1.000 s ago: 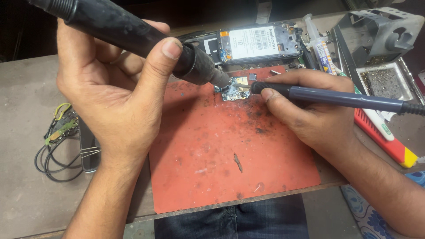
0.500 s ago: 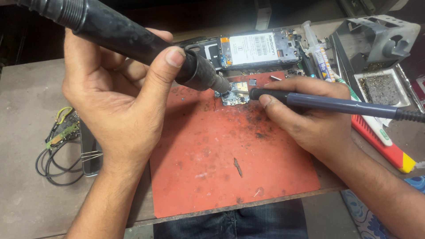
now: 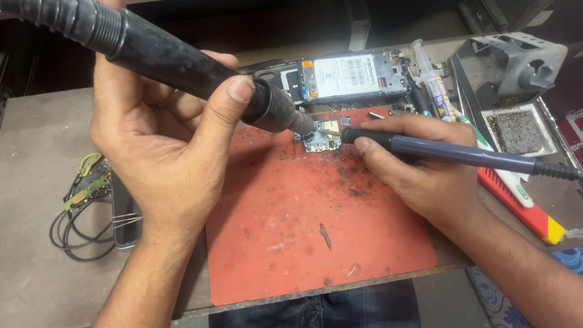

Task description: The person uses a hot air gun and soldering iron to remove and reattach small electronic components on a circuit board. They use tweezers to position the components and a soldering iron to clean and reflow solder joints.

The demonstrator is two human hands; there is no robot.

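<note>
Head view: left hand wrapped around a thick black hot-air wand, nozzle angled down and nearly touching a small circuit board. Right hand closed pen-style on a slim blue-grey soldering iron, tip meeting the same board from the other side. Board lies near the top edge of a red, scorched work mat on the worktop.

Risks, as judged:
- Board looks unclamped; a nudge from the iron tip, or air from the nozzle, could slide it or blow small parts off.
- Nozzle sits very close to the right fingertips; a small drift could burn them.
- Opened phone chassis lies just behind the board, inside the likely heat path; label and plastics could suffer.
- Flux syringe rests near the chassis, also close to the heat.
- Iron cord trails off the right edge; a snag would jerk the tip across the board.
- Loose wires at left stay well apart, little concern.
</note>
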